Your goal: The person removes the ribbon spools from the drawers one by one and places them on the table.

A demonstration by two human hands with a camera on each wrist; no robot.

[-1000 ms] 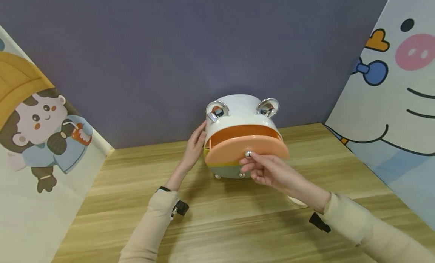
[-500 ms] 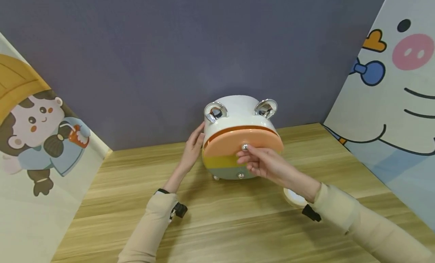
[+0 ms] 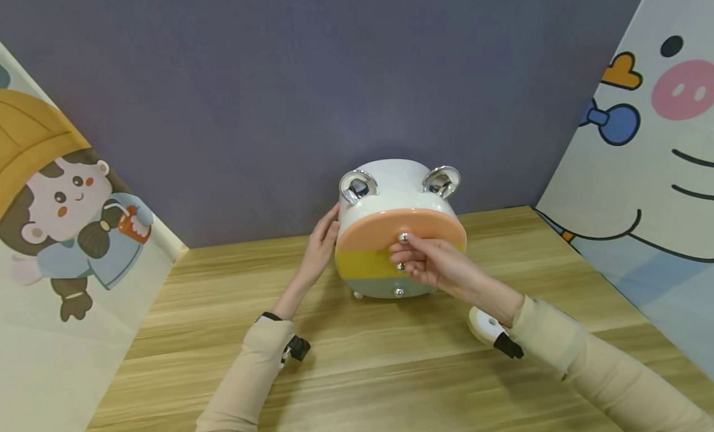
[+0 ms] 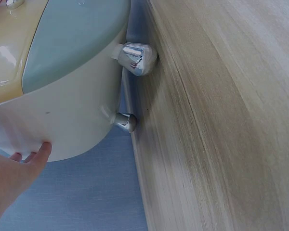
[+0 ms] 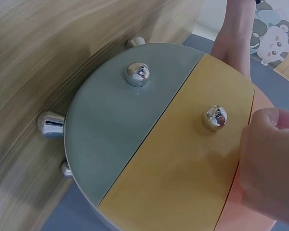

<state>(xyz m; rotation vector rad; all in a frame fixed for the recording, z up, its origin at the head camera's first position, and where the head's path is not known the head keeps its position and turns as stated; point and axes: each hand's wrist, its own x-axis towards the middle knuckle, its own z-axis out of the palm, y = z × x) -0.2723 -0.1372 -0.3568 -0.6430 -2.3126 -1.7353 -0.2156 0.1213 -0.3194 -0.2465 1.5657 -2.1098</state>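
A small white drawer cabinet (image 3: 393,184) with two shiny silver ears stands on the table against the wall. Its front has a peach top drawer (image 3: 368,230), a yellow middle drawer (image 3: 362,264) and a grey-green bottom drawer (image 5: 113,115), each with a round silver knob. The peach drawer is flush with the front. My right hand (image 3: 440,261) pinches the top drawer's knob (image 3: 404,237) between thumb and index finger. My left hand (image 3: 319,252) rests against the cabinet's left side, its fingertips touching the white wall (image 4: 67,125) in the left wrist view.
Partly under my right wrist lies a white, cream-rimmed object (image 3: 484,325) on the wooden table (image 3: 357,370). A dark grey-blue wall (image 3: 279,110) rises behind the cabinet. Panels with cartoon figures stand at left and right. Short silver feet (image 4: 137,58) hold the cabinet up.
The peach top drawer has slid in from open to flush, my right hand moving with its knob toward the cabinet. My left hand has stayed on the cabinet's side.
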